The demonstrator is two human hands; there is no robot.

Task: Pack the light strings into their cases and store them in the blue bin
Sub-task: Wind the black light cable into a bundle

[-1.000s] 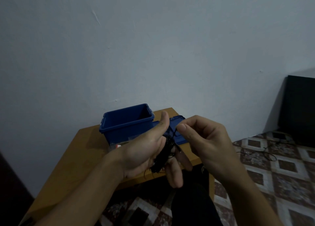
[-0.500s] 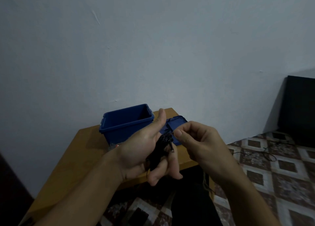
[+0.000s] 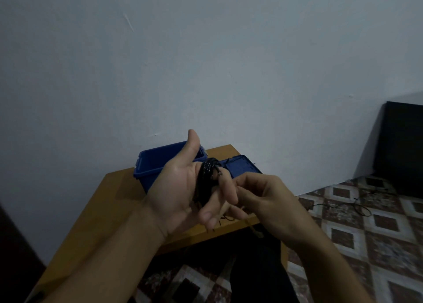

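A black light string (image 3: 206, 181) is wound in several loops around the fingers of my left hand (image 3: 183, 188), which is held palm up with the thumb raised. My right hand (image 3: 263, 202) sits just right of it, fingers curled, pinching the thin wire below my left fingertips. Behind my hands, the open blue bin (image 3: 158, 163) stands on the wooden table (image 3: 114, 202). A flat blue case (image 3: 240, 167) lies to the bin's right, partly hidden by my fingers.
A loose black wire (image 3: 357, 207) trails over the patterned tile floor at right. A dark cabinet (image 3: 402, 147) stands against the wall at far right. The table's back edge meets the pale wall.
My left hand has opened out and turned more palm up, thumb lifted. My right hand has dropped lower and to the right, carrying the wire around my left fingers.
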